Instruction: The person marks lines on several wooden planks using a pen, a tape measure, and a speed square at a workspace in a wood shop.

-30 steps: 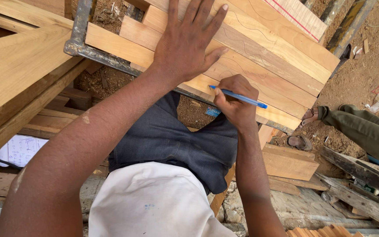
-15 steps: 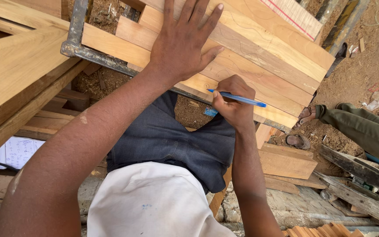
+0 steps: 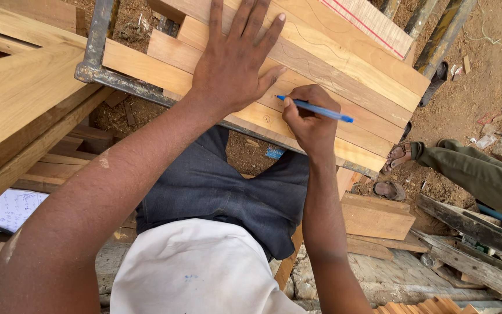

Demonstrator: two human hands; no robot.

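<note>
- Pen (image 3: 315,109), blue and slim, sits in the right hand (image 3: 309,125), its tip touching the pale wooden boards (image 3: 344,70) near their lower edge.
- Right-hand fingers are curled and pressed together, pinching the pen close to its tip.
- Left hand (image 3: 233,64) lies flat on the same boards just beside the pen tip, fingers spread wide and thumb stretched toward the right hand.
- Boards lie side by side, edges touching, and carry thin curved pencil lines on their faces.
- A grey metal bar clamp (image 3: 103,52) runs beneath the boards' lower-left edge.
- Below the boards, the person's dark shorts (image 3: 222,192) and white shirt (image 3: 198,273) fill the middle of the view.
- More planks (image 3: 18,99) are stacked at the left; a short wood block (image 3: 376,216) lies on the dirt ground (image 3: 483,87) to the right.
- Another person's sandalled feet (image 3: 399,157) and olive trouser leg (image 3: 477,174) show at the right edge, well apart from both hands.
</note>
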